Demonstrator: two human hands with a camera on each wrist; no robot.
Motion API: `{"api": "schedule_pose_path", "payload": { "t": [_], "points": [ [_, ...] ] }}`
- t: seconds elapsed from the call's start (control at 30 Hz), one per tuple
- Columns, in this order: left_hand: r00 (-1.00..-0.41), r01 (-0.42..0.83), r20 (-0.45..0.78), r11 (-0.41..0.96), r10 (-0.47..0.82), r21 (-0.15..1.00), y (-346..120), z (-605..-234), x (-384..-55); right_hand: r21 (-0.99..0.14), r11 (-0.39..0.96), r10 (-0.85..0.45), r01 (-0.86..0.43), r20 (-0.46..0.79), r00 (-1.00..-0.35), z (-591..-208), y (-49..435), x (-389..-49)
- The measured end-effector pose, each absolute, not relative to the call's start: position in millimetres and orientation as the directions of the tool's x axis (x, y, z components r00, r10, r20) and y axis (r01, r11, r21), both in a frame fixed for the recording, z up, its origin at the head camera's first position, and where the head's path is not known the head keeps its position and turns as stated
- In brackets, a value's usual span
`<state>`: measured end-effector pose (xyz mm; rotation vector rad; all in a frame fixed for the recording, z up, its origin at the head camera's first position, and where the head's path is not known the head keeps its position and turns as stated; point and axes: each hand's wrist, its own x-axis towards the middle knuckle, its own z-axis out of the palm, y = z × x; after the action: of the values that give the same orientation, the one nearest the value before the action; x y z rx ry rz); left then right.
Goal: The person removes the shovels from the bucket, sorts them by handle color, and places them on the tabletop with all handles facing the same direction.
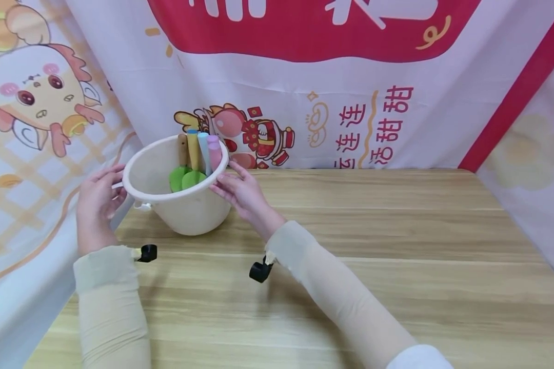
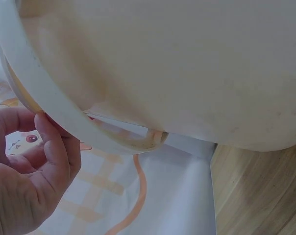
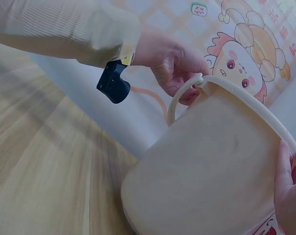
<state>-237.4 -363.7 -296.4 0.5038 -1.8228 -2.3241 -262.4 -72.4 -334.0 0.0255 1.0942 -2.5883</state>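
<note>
A cream bucket (image 1: 191, 215) stands at the back left of the wooden table. My left hand (image 1: 99, 202) is at its left side; in the left wrist view its thumb and fingers pinch the thin bucket handle (image 2: 15, 83) beside the rim. On the opposite side my right hand (image 1: 244, 197) holds the bucket's rim, with fingers against the outer wall in the right wrist view. Inside stand several tools with coloured handles: brown, yellow (image 1: 193, 151), light blue and pink (image 1: 214, 154). Two green rounded pieces (image 1: 193, 178) show below the handles; their lower parts are hidden.
A printed white and red cloth (image 1: 281, 77) hangs behind the table, and another cartoon-patterned cloth (image 1: 27, 169) hangs along the left. The wood-grain table top (image 1: 397, 246) extends to the right and toward me. A small black camera (image 1: 260, 270) juts from each sleeve cuff.
</note>
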Motion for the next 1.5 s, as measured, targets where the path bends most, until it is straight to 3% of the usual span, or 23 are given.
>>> {"api": "schedule_pose_path", "payload": {
  "t": [0.63, 0.93, 1.5],
  "points": [
    [-0.933, -0.090, -0.149, -0.189, -0.327, 0.978, -357, -293, -237, -0.715, -0.634, -0.289, 0.294, -0.134, -0.948, -329, -64, -262],
    [-0.957, -0.043, -0.123, -0.289, -0.264, 0.956, -355, -297, -234, -0.711, -0.628, -0.292, 0.315, -0.160, -0.943, -332, -56, -261],
    [-0.971, -0.046, -0.118, -0.320, -0.210, 0.946, -348, -298, -236, -0.707, -0.632, -0.309, 0.319, -0.148, -0.940, -332, -43, -256]
  ]
}}
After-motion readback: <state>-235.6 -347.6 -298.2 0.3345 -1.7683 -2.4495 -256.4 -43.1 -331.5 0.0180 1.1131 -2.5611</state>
